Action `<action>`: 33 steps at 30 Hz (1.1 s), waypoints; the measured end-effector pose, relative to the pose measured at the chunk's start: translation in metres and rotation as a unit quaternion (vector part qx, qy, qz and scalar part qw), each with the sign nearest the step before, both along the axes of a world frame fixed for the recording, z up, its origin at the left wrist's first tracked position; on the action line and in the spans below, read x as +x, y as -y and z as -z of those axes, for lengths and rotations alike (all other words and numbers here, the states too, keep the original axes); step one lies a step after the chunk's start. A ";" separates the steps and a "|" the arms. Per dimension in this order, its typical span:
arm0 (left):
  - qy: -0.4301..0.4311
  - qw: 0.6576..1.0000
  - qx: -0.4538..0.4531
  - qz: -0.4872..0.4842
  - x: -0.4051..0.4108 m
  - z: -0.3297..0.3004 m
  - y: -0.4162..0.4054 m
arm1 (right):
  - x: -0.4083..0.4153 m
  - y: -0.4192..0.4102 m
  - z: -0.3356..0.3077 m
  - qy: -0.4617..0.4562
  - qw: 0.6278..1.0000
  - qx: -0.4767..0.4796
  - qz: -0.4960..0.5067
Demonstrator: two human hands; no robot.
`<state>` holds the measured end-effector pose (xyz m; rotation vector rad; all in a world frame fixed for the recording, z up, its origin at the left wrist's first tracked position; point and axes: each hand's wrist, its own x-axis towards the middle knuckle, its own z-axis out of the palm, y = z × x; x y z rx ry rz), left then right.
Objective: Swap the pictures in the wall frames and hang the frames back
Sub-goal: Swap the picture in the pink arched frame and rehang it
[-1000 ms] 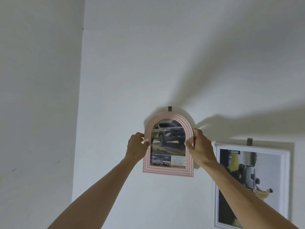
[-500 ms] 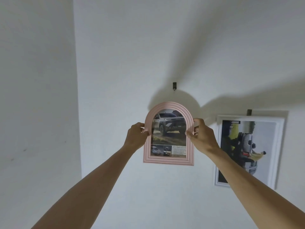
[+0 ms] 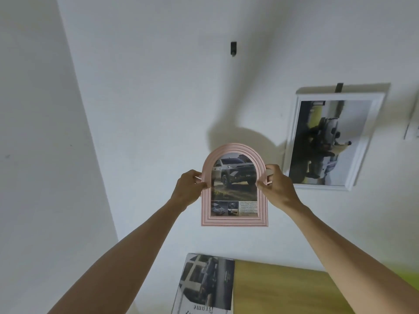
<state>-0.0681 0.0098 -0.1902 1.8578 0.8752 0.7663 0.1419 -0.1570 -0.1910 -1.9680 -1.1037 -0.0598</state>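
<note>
While I watch remotely: pink arched wooden picture frame (image 3: 234, 219), well below black wall hook (image 3: 233, 48), gripped at both sides by left hand (image 3: 189, 191) and right hand (image 3: 277, 189); white rectangular frame (image 3: 294, 123) hangs right of the hook.

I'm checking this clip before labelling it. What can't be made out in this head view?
- Back of the pink arched frame: faces away, so its hanger is hidden.
- Left hand and right hand: the fingers behind the frame are covered by it.
- Picture in the white frame: too blurred to read.
- Small print under the car picture: too small.
- Magazine on the wooden table: cut off by the bottom edge.
</note>
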 end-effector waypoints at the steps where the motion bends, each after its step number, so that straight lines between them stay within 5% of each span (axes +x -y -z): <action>1: 0.001 1.000 -0.018 0.007 -0.001 0.010 0.004 | -0.002 0.004 0.012 -0.011 1.000 -0.013 0.005; 8: -0.021 0.993 -0.116 0.026 -0.012 0.082 0.036 | -0.019 0.036 0.095 -0.118 0.986 -0.109 0.034; 16: -0.077 0.994 -0.076 0.025 -0.022 0.140 0.063 | -0.043 0.061 0.159 -0.186 0.965 -0.178 0.053; 22: -0.119 0.991 0.039 0.044 -0.015 0.151 0.085 | -0.056 0.059 0.153 -0.207 0.961 -0.165 0.076; 29: -0.132 0.982 0.115 0.065 0.006 0.163 0.131 | -0.075 0.052 0.117 -0.373 0.926 -0.043 0.030; 33: -0.174 0.952 0.218 0.125 0.029 0.169 0.157 | -0.058 0.059 0.126 -0.389 0.917 -0.057 0.068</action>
